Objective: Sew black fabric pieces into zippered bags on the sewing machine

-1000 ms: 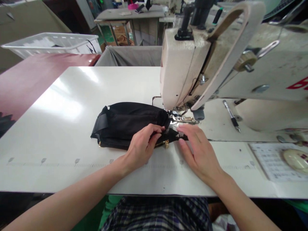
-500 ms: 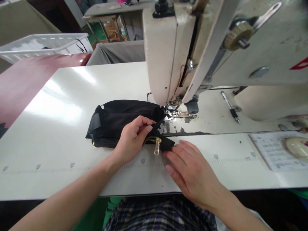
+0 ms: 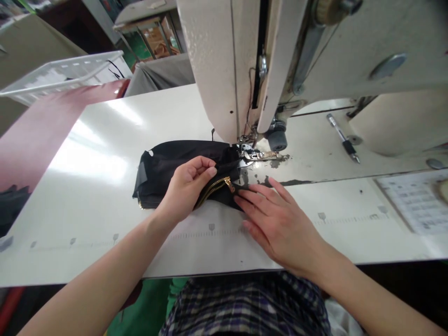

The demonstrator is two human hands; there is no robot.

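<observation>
– Pink cloth (image 3: 38, 130) lies at the far left, with a white basket (image 3: 66, 74) behind it. What comes next?
– Next is the white desk (image 3: 105, 186). In the middle of it lies a black pouch (image 3: 164, 168) with a gold zip (image 3: 212, 188) along its near edge.
– Who is touching it?
– The left hand (image 3: 184, 189) sits on the pouch. Its fingers (image 3: 203, 170) are curled shut and pinch the black stuff just above the zip.
– And the other hand?
– The right hand (image 3: 280, 224) lies flat, to the right of the zip. Its fingers (image 3: 252, 196) are straight and open, and they hold nothing. The tips press down on the right end of the pouch, close to the zip pull (image 3: 230, 184).
– What is behind the hands?
– A big cream sewing machine (image 3: 217, 70) stands on the far side. Its shiny metal foot (image 3: 250, 151) sits right at the far right corner of the pouch.
– Anything more to the right?
– A pen (image 3: 343, 138) lies on the flat part of the machine. A printed sheet (image 3: 416, 200) lies at the right end of the desk, well apart from the pouch.
</observation>
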